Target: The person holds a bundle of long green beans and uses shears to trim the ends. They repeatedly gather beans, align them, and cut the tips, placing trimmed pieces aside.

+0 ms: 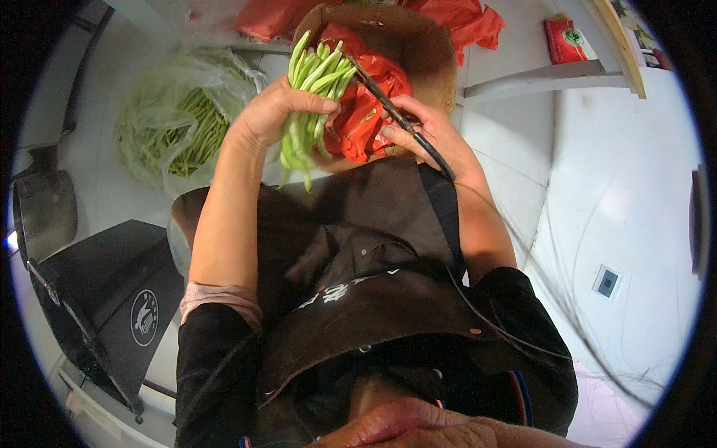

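Note:
My left hand [266,112] grips a bunch of green beans [305,131], thumb across the front. The upper ends fan out above the fist and the lower ends hang below it. My right hand [434,131] holds a long, narrow, dark knife-like tool [386,101] with a black handle. Its far end lies close beside the bean tips; whether it touches them I cannot tell. Beneath both hands a red plastic bag [358,131] lines a cardboard box [434,45], with a few bean scraps on it. My right fingers are partly hidden behind the tool.
On the left, a clear plastic bag [168,151] holds many more green beans [207,126]. A black bin-like container [112,269] with a round emblem stands nearer me. More red plastic [465,22] lies behind the box. At right are a shelf [549,83], a red packet [566,42] and a white wall [616,168].

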A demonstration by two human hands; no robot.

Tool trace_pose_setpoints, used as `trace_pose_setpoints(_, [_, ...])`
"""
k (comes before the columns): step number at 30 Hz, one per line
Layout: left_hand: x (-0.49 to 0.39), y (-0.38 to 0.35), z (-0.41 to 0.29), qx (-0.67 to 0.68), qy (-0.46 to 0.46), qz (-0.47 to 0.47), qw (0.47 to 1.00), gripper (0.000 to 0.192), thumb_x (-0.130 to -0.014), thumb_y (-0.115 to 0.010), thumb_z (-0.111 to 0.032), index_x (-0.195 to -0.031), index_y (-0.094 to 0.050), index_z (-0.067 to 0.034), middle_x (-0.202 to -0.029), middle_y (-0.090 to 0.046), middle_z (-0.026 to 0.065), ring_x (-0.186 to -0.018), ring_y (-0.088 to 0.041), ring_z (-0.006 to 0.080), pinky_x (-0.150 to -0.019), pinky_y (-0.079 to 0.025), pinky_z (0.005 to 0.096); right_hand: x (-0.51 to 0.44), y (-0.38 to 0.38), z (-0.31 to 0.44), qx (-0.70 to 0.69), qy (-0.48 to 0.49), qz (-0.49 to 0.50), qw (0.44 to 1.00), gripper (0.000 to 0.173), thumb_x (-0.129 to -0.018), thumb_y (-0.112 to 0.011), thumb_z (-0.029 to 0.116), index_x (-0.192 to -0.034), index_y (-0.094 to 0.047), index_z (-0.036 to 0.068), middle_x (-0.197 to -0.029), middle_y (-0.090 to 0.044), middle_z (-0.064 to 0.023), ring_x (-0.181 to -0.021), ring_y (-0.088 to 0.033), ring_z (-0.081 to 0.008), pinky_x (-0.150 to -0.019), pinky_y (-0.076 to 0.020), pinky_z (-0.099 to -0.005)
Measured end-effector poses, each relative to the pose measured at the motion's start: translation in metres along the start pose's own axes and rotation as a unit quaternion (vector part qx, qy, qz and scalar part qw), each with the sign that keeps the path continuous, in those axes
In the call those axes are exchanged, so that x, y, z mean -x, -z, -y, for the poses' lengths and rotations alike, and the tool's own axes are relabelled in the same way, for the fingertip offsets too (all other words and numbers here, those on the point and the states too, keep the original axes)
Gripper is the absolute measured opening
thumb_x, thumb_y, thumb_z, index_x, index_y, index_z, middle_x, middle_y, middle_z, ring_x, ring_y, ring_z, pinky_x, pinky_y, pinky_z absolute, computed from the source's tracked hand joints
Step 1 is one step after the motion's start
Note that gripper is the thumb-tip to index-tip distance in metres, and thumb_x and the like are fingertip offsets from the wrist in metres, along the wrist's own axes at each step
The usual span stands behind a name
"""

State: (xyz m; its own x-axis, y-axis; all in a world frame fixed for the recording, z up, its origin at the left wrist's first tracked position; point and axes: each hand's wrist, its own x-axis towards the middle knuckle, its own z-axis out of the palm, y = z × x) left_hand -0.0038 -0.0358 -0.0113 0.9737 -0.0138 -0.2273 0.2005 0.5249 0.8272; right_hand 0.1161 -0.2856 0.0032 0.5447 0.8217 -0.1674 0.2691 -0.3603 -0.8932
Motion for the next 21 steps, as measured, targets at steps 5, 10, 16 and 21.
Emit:
trace_pose_setpoints(5, [-0.001,-0.004,0.002,-0.034,0.051,-0.008,0.998,0.028,-0.076,-0.076,-0.003,-0.102,-0.066,-0.002,-0.085,-0.069,0.0054,-0.072,-0.065,0.0173,-0.071,-0.053,0.0309,0.006,0.002,-0.002,0.013,-0.001,0.004,1.0,0.046,-0.085,-0.08,0.038,-0.114,-0.066,0.005,-0.075,-0.063,-0.0046,-0.068,-0.062,-0.0119,-0.066,-0.0501,-0.0278])
trace_pose_setpoints(10, [-0.006,-0.011,0.006,-0.043,0.043,-0.019,0.998,0.033,-0.074,-0.076,-0.007,-0.103,-0.063,0.001,-0.082,-0.067,0.0102,-0.069,-0.064,0.0211,-0.068,-0.053,0.0331,0.009,0.011,0.003,-0.011,-0.097,0.026,0.995,0.04,-0.087,-0.079,0.024,-0.116,-0.064,0.002,-0.081,-0.055,0.0042,-0.075,-0.05,-0.0058,-0.069,-0.0445,-0.0226])
trace_pose_setpoints(16, [-0.013,-0.011,0.009,-0.043,0.059,0.003,0.997,0.033,-0.076,-0.076,-0.01,-0.104,-0.062,0.001,-0.08,-0.066,0.0105,-0.068,-0.063,0.0211,-0.068,-0.053,0.0329,0.007,0.011,-0.003,0.115,-0.005,0.001,0.993,0.035,-0.086,-0.08,0.026,-0.107,-0.066,0.002,-0.071,-0.054,-0.0017,-0.067,-0.048,-0.0092,-0.062,-0.0439,-0.0261])
trace_pose_setpoints(21, [-0.016,-0.012,0.013,-0.03,0.09,-0.011,0.995,0.034,-0.076,-0.076,-0.011,-0.105,-0.062,0.002,-0.079,-0.065,0.0112,-0.066,-0.063,0.021,-0.066,-0.053,0.0327,0.011,0.014,-0.007,0.16,0.026,-0.019,0.987,0.034,-0.085,-0.079,0.027,-0.104,-0.066,0.002,-0.067,-0.054,-0.0079,-0.063,-0.048,-0.0121,-0.06,-0.045,-0.0281])
